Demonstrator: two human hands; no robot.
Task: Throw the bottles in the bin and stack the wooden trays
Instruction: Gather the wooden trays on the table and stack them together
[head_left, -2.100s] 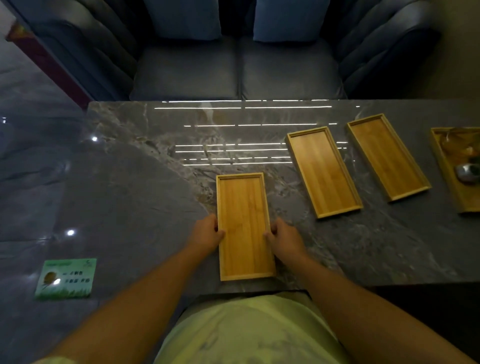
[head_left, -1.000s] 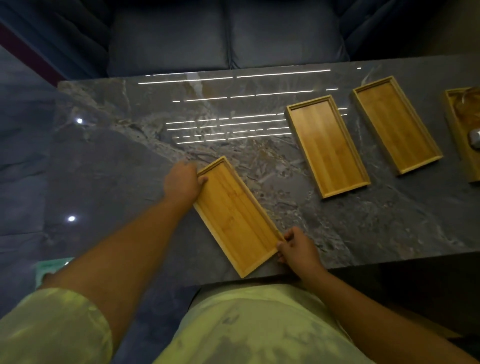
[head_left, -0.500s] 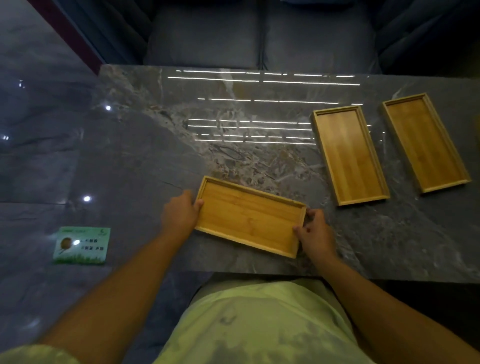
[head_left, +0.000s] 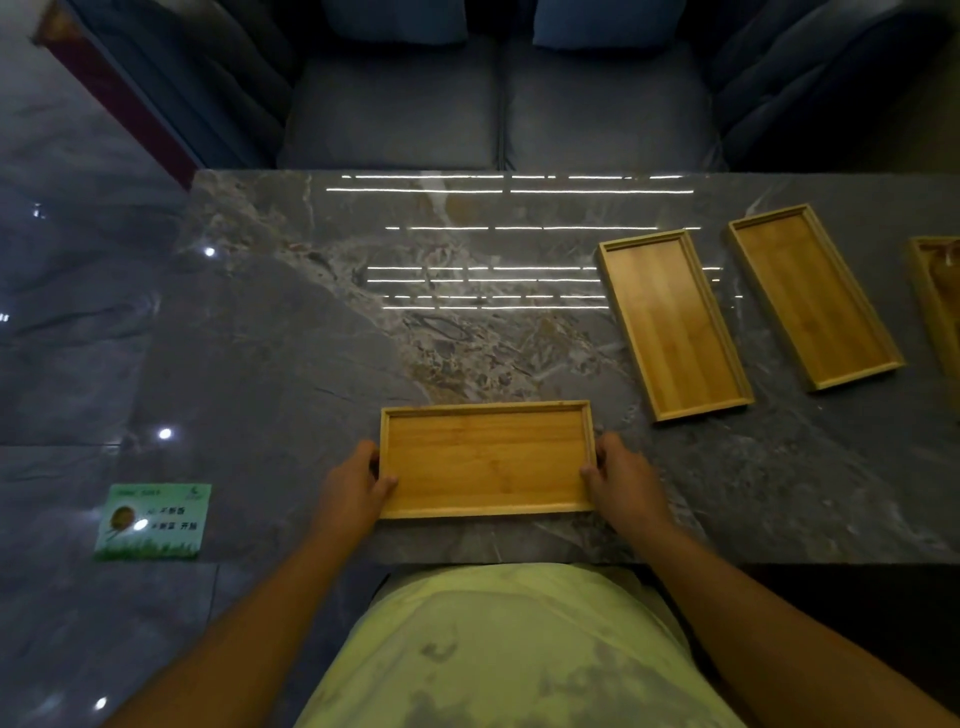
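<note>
A wooden tray (head_left: 485, 460) lies crosswise near the front edge of the dark marble table (head_left: 291, 364). My left hand (head_left: 356, 483) grips its left end and my right hand (head_left: 621, 480) grips its right end, thumbs over the rim. Two more empty wooden trays lie lengthwise at the right: the nearer one (head_left: 672, 325) and the farther one (head_left: 815, 296). A fourth tray (head_left: 937, 301) is cut off by the right border. No bottle or bin is in view.
A blue-grey sofa (head_left: 498, 104) stands behind the table. A green card (head_left: 153, 522) lies on the glossy floor at the left. My pale green shirt fills the bottom of the view.
Both hands have turned the near tray from lengthwise through a diagonal to crosswise, parallel to the table's front edge. The other trays have stayed where they were.
</note>
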